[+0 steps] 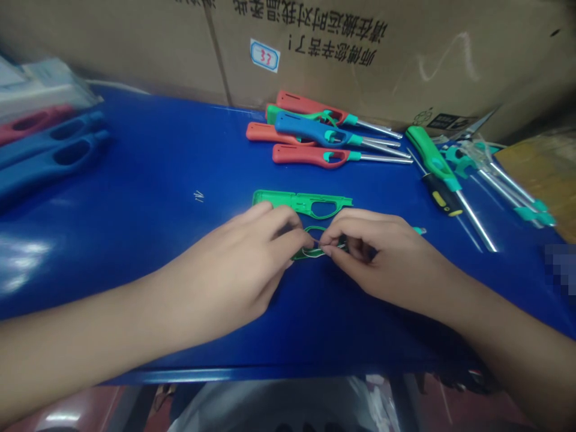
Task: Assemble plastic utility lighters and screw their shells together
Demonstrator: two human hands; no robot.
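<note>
My left hand (254, 261) and my right hand (387, 252) meet over a green lighter shell half (310, 254) low on the table. Both hands are closed, thumb against fingers. A thin wire (317, 242) runs between their fingertips above the shell, whose ends are hidden by my hands. Past my right fingers a small teal tip (420, 230) sticks out. Just beyond my hands lies another green shell half (292, 201), inner side up, with its trigger loop to the right.
Assembled lighters (310, 155) in red, blue, orange and green are piled at the back. At right lie a green lighter (429, 153), a black-and-yellow screwdriver (443, 195) and metal lighter tubes (506, 189). Small screws (198, 196) and blue shells (49, 162) lie left. A cardboard box (180, 60) stands behind.
</note>
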